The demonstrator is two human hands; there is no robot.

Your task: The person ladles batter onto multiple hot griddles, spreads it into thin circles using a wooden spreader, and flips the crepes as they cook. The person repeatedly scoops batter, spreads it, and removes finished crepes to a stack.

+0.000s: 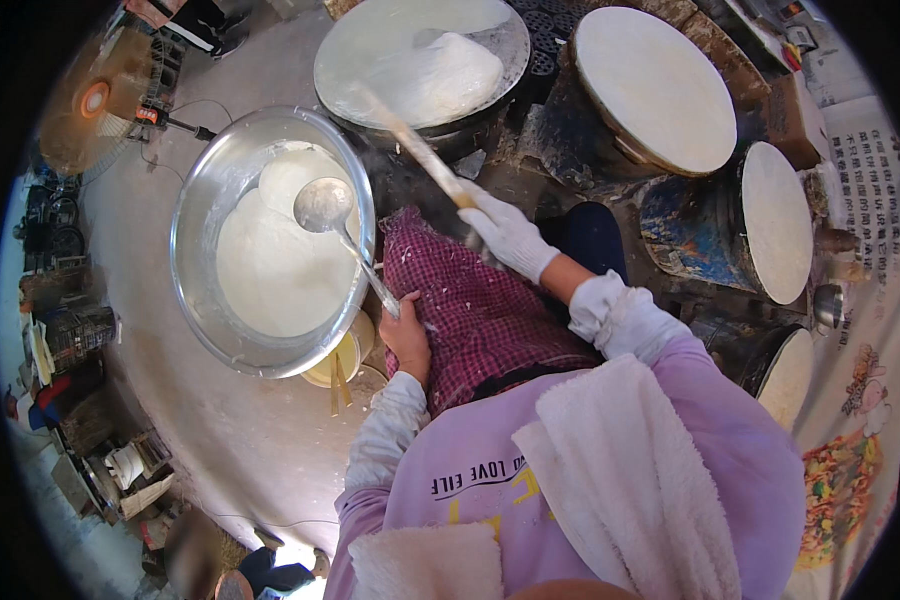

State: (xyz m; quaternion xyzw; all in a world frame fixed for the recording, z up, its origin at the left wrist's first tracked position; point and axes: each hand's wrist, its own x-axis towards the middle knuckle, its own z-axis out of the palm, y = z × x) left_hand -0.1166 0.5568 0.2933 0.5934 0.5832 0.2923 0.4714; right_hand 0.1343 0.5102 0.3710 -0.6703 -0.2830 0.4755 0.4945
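My bare left hand [406,336] grips the handle of a metal ladle [324,205], whose bowl is over white batter [281,277] in a large metal basin [274,367]. My right hand [508,231], in a white glove, is shut on a pale, stick-like tool [424,157]. The tool's far end is blurred over a round griddle [521,64] at the top. Thin white batter and a thick white mound [465,75] lie on that griddle. Whether the tool touches them I cannot tell.
Several drum-like stoves with round, white-covered tops [656,86] curve along the right. An electric fan [96,99] stands at the upper left. A yellowish container [345,364] sits beside the basin. Part of a person [195,22] shows at the top left. A printed sheet [870,300] lines the right side.
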